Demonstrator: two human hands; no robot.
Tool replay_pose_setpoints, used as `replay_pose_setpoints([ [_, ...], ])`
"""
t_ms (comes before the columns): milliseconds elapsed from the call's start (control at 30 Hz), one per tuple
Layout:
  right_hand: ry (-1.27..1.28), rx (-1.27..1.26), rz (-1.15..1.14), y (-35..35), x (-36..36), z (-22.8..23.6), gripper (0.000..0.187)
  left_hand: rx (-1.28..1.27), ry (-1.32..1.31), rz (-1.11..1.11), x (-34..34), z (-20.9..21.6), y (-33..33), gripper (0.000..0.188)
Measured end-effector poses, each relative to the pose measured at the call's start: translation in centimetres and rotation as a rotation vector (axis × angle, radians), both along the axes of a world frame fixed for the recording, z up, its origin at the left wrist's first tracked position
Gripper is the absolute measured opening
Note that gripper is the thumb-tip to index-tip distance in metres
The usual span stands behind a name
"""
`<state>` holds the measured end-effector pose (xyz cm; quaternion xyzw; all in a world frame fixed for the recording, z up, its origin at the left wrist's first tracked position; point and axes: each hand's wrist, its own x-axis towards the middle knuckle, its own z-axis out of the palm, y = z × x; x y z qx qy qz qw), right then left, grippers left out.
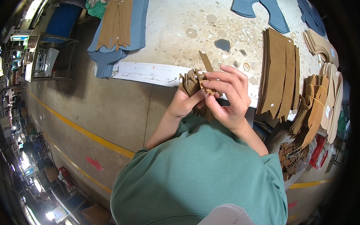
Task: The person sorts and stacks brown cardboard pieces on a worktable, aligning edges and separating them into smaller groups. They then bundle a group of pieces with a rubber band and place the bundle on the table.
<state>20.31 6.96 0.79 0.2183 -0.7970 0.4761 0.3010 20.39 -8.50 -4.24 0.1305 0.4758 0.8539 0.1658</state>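
My left hand (pixel 180 103) is closed round a bundle of thin brown leather strips (pixel 190 83), held just off the table's near edge with the ends fanned a little. From the other side my right hand (pixel 232 95) pinches thumb and fingertips together at the bundle, with a small bit of tan material between them. One longer brown strip (pixel 206 61) sticks up past the right fingers toward the table. Small white labels sit on some of the strip ends. The fingers hide the lower part of the bundle.
On the stained white table (pixel 176 28), brown pieces lie over a blue-grey stack (pixel 140 21) at left. Brown panels (pixel 276 72) are stacked at right, with tied tan bundles (pixel 314 102) beyond. Blue-grey cut pieces (pixel 259 2) lie at the back. A bag of brown pieces (pixel 292 158) stands below.
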Motion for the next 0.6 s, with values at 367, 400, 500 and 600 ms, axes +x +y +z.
replay_pose_setpoints([
  [367,-0.024,-0.024,0.009,0.0,-0.34,-0.22,0.025,0.041,-0.035,-0.022,-0.06,0.0,0.1,0.025],
  [400,-0.026,-0.028,0.01,0.01,-0.35,-0.24,0.025,0.037,-0.029,-0.02,-0.09,-0.04,0.09,0.025],
  [500,-0.034,-0.027,0.013,0.08,-0.35,-0.3,0.025,0.027,-0.017,-0.026,-0.21,-0.17,0.06,0.025],
  [600,-0.039,-0.026,0.012,0.12,-0.39,-0.36,0.025,0.005,-0.016,-0.013,-0.22,-0.23,0.11,0.024],
])
